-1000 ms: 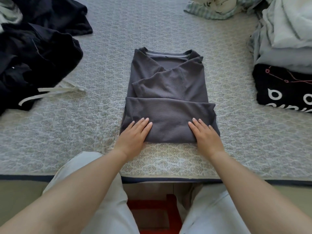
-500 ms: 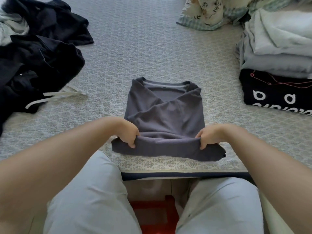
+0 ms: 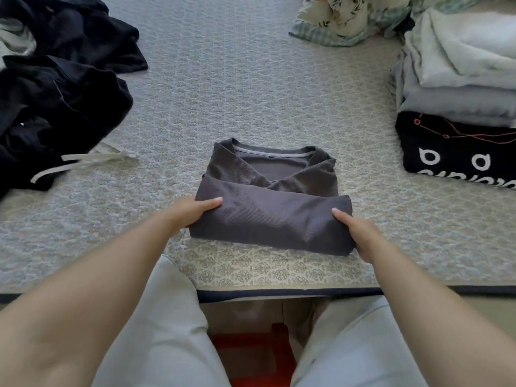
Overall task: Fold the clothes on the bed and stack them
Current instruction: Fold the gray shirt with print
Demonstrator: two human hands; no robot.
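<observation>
Hands (image 3: 195, 212) grip shirt (image 3: 270, 222) (grey).

Matt grey ribbed-knit shirt (image 3: 272, 216), quilted textured cloth bed cover (image 3: 251, 88), soft dark crumpled clothes (image 3: 55, 88)

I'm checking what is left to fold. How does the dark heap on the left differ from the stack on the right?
The dark heap is crumpled and loose, while the stack lies in flat folded layers. The heap is nearly all black or navy, with a pale drawstring trailing out; the stack is mostly pale grey and white over one black printed piece at the bottom. Both lie on the bed, away from either hand.
</observation>
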